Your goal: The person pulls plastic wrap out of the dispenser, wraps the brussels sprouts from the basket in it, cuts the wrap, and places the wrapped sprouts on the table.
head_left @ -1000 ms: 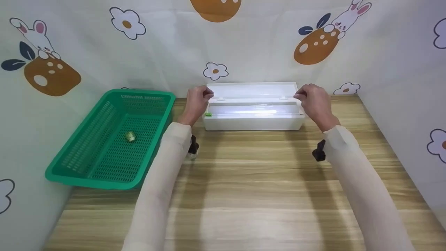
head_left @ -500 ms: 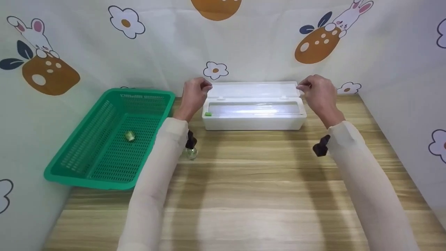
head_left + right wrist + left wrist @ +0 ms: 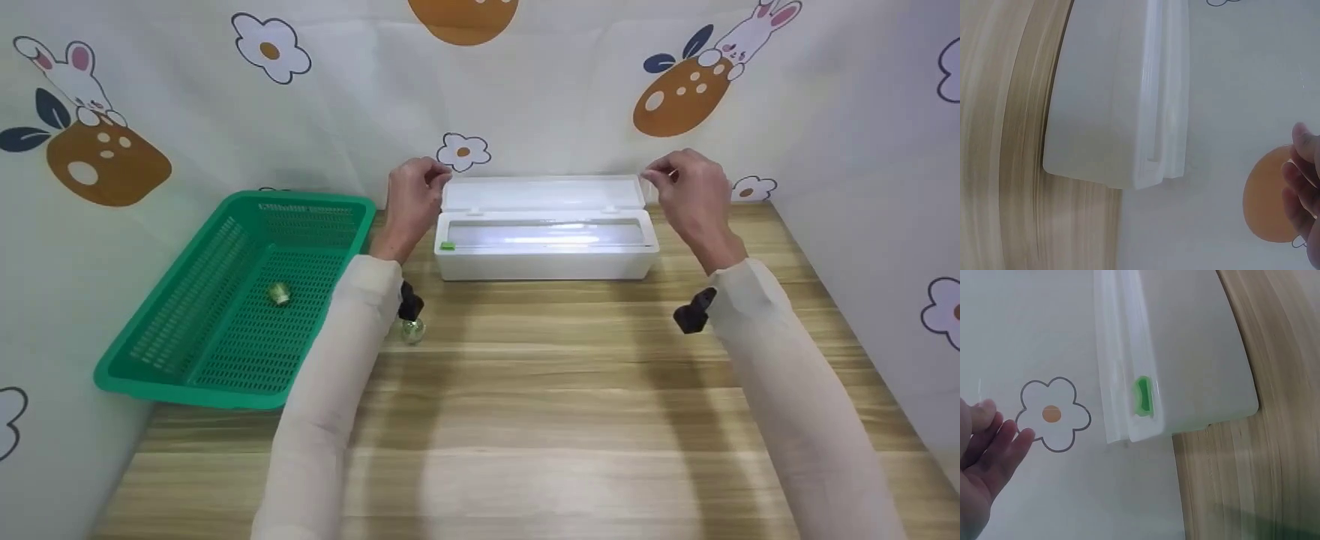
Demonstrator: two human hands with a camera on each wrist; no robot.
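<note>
From here I have the left hand (image 3: 412, 199) and right hand (image 3: 695, 201) each pinching barely visible film (image 3: 980, 389), near either end of the raised lid (image 3: 544, 193) of the white box (image 3: 547, 265) on the counter (image 3: 555, 397), right of the basket (image 3: 120, 379).

Cool, even light fills the head view. A pale sheen lies on the desk (image 3: 570, 390) toward its near edge, flanked by soft dark bands shadowed by the sleeves (image 3: 322, 420). White glare streaks the clear film (image 3: 555, 234) in the box (image 3: 547, 267). Beyond the desk's right edge, the wall cloth (image 3: 862, 165) takes a lilac tint. Both wrist views are dimmer, greyer and low in contrast, with softened detail and the box's long edges bowed.
</note>
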